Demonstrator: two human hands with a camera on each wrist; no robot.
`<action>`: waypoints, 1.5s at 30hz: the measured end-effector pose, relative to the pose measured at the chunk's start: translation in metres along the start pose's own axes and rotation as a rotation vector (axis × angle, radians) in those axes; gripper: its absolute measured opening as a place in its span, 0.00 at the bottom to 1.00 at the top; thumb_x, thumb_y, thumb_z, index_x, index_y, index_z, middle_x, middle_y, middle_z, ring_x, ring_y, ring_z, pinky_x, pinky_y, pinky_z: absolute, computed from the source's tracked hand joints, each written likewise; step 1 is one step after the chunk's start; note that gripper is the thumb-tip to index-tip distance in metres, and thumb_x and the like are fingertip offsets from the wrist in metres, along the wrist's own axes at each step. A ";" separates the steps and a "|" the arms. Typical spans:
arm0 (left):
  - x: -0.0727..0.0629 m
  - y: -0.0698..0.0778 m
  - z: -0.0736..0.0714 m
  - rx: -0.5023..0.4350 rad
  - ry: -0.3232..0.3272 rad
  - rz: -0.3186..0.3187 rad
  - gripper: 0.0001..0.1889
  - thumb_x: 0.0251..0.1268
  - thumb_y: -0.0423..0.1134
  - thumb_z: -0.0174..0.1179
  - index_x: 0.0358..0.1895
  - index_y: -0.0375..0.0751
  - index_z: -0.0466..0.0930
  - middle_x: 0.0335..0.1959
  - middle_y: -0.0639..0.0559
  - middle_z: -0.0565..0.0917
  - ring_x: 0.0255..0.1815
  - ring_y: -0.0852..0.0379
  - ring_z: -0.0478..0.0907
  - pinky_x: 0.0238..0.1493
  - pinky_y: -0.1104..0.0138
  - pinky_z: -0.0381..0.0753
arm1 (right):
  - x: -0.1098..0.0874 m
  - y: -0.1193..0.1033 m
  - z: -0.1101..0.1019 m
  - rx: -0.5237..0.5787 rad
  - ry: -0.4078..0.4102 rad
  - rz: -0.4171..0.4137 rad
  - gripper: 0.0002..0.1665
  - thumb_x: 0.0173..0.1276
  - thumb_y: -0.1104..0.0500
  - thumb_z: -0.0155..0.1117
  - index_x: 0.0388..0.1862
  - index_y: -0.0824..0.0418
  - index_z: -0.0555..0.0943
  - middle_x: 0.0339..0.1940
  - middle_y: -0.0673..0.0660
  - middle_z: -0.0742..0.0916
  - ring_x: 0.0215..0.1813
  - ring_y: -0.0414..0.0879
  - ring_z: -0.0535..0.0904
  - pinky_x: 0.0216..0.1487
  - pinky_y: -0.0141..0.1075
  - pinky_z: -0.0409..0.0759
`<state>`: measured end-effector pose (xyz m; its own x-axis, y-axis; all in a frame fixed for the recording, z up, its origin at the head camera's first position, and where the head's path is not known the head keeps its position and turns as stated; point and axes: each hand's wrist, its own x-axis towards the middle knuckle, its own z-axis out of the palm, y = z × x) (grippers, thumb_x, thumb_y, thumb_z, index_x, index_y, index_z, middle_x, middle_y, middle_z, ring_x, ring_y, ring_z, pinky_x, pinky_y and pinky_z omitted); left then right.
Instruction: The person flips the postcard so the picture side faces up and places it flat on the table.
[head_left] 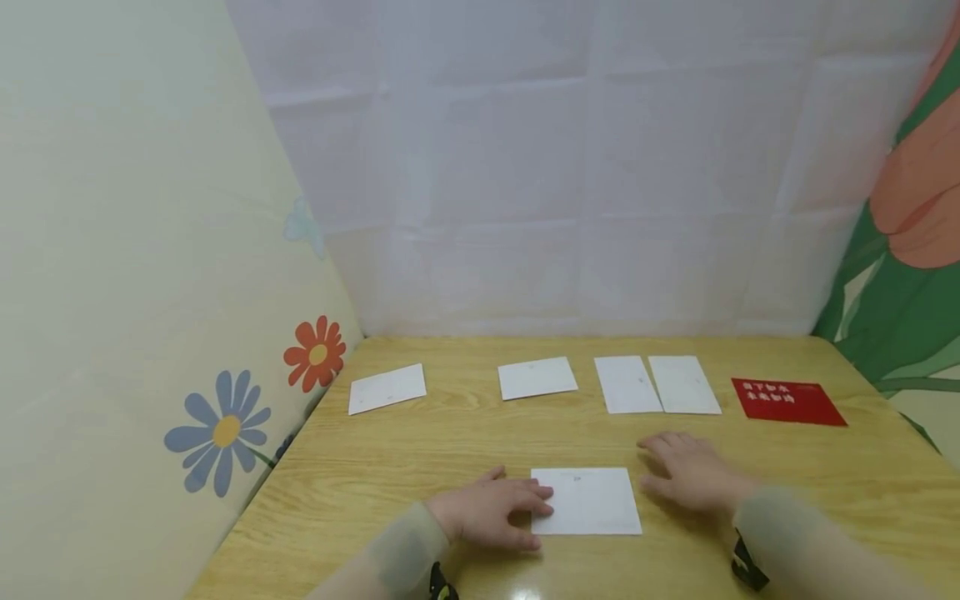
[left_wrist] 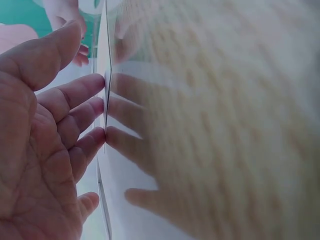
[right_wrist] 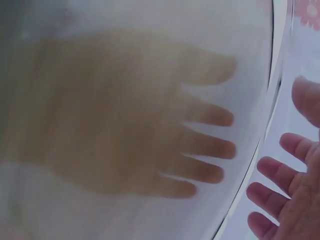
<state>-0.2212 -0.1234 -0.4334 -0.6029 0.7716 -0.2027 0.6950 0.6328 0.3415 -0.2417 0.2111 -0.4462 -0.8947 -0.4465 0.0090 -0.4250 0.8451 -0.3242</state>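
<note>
A white card (head_left: 588, 504) lies flat on the wooden table near the front. Fingertips of my left hand (head_left: 495, 508) rest on its left edge, the fingers spread and loosely extended. In the left wrist view the left hand (left_wrist: 45, 135) touches the thin edge of the card (left_wrist: 107, 65) with several fingertips. To the right of that card is my right hand (head_left: 693, 473), palm down and holding nothing. The right wrist view has the right hand (right_wrist: 295, 185) with its fingers apart, above its reflection on the glossy tabletop.
Along the back of the table (head_left: 420, 450) lie a tilted white card (head_left: 387, 389), another white card (head_left: 537, 378) and two upright ones, the left (head_left: 628, 384) close beside the right (head_left: 684, 384). A red card (head_left: 789, 402) with white writing sits at the far right. A white cloth (head_left: 585, 167) hangs behind.
</note>
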 end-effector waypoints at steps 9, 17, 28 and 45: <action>0.003 -0.002 -0.003 -0.026 -0.002 0.001 0.25 0.65 0.59 0.56 0.61 0.55 0.76 0.69 0.62 0.68 0.71 0.60 0.60 0.69 0.43 0.51 | 0.012 -0.027 0.010 0.108 -0.088 0.002 0.32 0.54 0.42 0.73 0.53 0.58 0.78 0.52 0.56 0.80 0.58 0.55 0.73 0.62 0.53 0.67; 0.016 -0.007 0.002 -0.017 0.057 0.008 0.17 0.64 0.54 0.60 0.52 0.54 0.81 0.61 0.62 0.74 0.64 0.60 0.68 0.64 0.57 0.65 | 0.020 -0.039 0.011 0.166 -0.109 0.105 0.29 0.47 0.50 0.80 0.48 0.56 0.80 0.46 0.52 0.79 0.51 0.50 0.74 0.57 0.50 0.71; 0.045 -0.001 -0.001 -0.162 0.184 -0.170 0.06 0.58 0.44 0.67 0.31 0.50 0.81 0.38 0.60 0.73 0.36 0.65 0.69 0.41 0.70 0.72 | 0.032 -0.045 0.006 0.179 -0.163 0.177 0.29 0.43 0.56 0.82 0.43 0.57 0.77 0.41 0.54 0.77 0.45 0.49 0.73 0.52 0.50 0.74; 0.062 -0.003 -0.006 -0.208 0.170 -0.422 0.23 0.45 0.48 0.76 0.45 0.46 0.78 0.41 0.54 0.75 0.41 0.57 0.72 0.47 0.61 0.76 | 0.037 -0.045 0.007 0.181 -0.185 0.202 0.30 0.42 0.57 0.83 0.43 0.57 0.77 0.39 0.54 0.76 0.41 0.49 0.72 0.49 0.49 0.74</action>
<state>-0.2631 -0.0781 -0.4411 -0.8820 0.4188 -0.2160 0.2942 0.8476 0.4417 -0.2547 0.1548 -0.4385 -0.9114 -0.3352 -0.2387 -0.1957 0.8634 -0.4651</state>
